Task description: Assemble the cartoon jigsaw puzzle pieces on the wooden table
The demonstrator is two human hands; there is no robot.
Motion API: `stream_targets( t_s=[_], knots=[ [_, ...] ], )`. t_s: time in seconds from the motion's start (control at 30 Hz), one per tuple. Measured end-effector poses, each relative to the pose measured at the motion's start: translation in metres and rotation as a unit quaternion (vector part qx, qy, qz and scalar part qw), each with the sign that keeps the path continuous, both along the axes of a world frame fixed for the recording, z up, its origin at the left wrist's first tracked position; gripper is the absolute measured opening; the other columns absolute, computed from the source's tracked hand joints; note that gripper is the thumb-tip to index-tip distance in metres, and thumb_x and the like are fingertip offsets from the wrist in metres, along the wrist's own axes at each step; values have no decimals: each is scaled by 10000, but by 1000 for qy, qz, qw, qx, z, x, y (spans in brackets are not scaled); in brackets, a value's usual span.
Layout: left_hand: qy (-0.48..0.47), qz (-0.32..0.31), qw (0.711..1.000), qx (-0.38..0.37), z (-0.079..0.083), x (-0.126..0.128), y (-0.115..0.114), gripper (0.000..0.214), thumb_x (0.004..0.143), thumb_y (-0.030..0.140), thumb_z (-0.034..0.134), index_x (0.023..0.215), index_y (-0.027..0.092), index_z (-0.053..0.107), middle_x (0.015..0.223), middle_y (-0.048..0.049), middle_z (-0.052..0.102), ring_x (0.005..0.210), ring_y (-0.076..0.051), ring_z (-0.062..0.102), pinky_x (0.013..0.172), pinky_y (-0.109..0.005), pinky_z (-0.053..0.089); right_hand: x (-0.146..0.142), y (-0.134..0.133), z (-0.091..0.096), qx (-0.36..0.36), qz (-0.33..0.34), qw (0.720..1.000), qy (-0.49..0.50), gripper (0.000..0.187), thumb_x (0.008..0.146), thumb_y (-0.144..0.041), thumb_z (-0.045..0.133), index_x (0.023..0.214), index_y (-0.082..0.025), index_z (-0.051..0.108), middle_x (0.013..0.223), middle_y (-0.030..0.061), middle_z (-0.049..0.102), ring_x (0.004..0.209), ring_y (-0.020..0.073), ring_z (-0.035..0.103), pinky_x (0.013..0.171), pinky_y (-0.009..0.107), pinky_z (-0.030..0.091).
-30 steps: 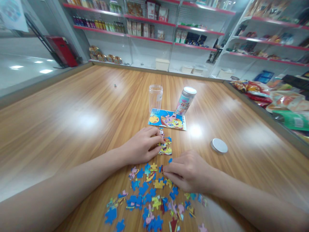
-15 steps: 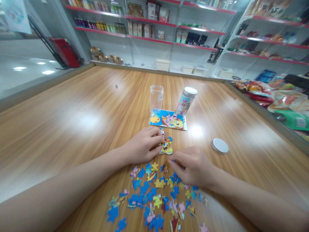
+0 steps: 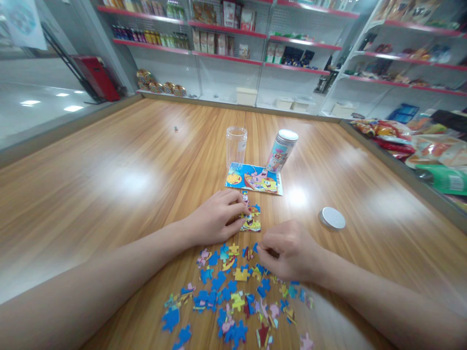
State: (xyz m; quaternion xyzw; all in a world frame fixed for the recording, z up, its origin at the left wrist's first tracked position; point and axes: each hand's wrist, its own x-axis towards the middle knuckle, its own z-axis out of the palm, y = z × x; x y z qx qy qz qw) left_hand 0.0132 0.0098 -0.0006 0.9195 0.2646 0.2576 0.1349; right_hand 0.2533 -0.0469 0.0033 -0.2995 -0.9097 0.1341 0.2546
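Observation:
My left hand [image 3: 221, 218] lies on the table with its fingers loosely bent and apart, the fingertips on the left edge of a small joined section of jigsaw puzzle [image 3: 251, 222]. The fingers hide part of that section, which shows a yellow cartoon face. Just right of it and nearer to me, my right hand [image 3: 286, 248] is closed in a pinch on a blue puzzle piece [image 3: 256, 247]. Many loose puzzle pieces [image 3: 219, 281], mostly blue with some yellow and pink, spread below both hands. Beyond the joined section lies a printed picture card [image 3: 255, 179].
Behind the card stand a clear plastic jar [image 3: 236, 146] and a printed canister [image 3: 282, 150] with a silver top. A round silver lid [image 3: 332, 218] lies to the right. Snack bags [image 3: 394, 141] fill the right side, and stocked shelves [image 3: 226, 29] line the back.
My right hand's fingers have closed more tightly, and a blue piece now shows at their tips. The left hand has stayed in place on the joined section.

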Motion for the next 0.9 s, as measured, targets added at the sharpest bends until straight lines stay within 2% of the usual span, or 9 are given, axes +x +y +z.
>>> stream_targets(
  t_s=[0.3,0.47,0.9],
  knots=[
    [0,-1,1000,0,0,-1,-1,182,961,213,557,1089,181,682,1072,-99,604,1081,-249,564,974,-437,494,0,-1,1,-51,51,997,-2,275,823,-151,569,580,-182,444,537,-56,442,489,73,333,492,270,253],
    [0,-1,1000,-2,0,0,0,184,963,216,556,1092,182,684,1070,-99,604,1084,-250,564,977,-437,492,-2,-1,4,-59,59,997,5,250,831,-150,575,591,-176,510,533,-54,469,485,74,361,492,265,270],
    [3,0,1000,-2,1,-1,-1,182,956,214,562,1091,186,681,1083,-98,609,1098,-252,567,987,-438,493,-3,1,2,-73,61,995,22,272,875,-180,577,604,-177,552,533,-54,478,481,78,393,496,254,303]
  ],
)
